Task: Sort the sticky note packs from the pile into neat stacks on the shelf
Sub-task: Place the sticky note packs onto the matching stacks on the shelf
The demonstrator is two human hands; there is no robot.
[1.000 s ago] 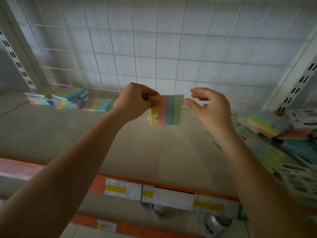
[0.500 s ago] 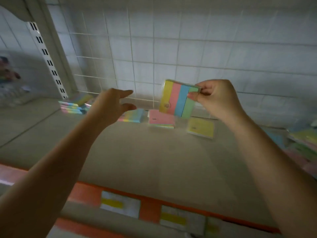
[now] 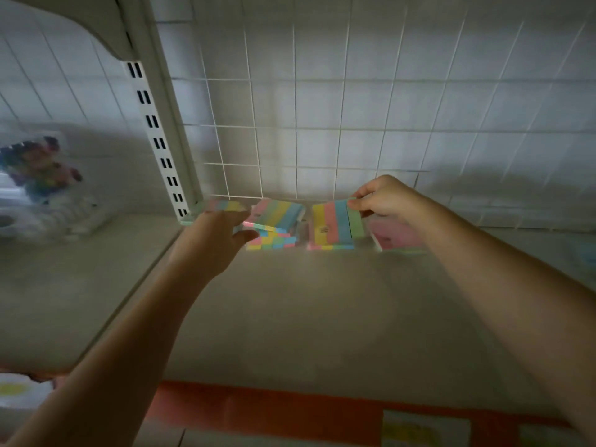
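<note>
1. Along the front edge: orange strip (image 3: 290, 411) with pale price labels, blurred; bare grey shelf (image 3: 322, 317) behind it.
2. Further in, left hand (image 3: 209, 243) stretched toward the striped stack (image 3: 274, 230), fingers straight and loose, thumb tip beside the stack's lower packs, holding nothing. Half a second ago hung in mid-air, well short of the stacks.
3. Level with it, right hand (image 3: 383, 201) pinching the green edge of a four-colour pack (image 3: 335, 222), yellow, pink, blue, green. Half a second ago held high and tilted; now lowered nearly flat onto a matching stack, far edge seemingly not yet let down.
4. Just right of that, pink pack (image 3: 393, 237) lying on the shelf, partly hidden by the wrist.
5. Furthest back: another striped pack (image 3: 225, 205) by the slotted post (image 3: 161, 150), then white wire grid (image 3: 354, 124).
6. Meaning for the task: placement seemingly almost finished, release and squaring of edges left; left stack skewed, likely next to be straightened.
</note>
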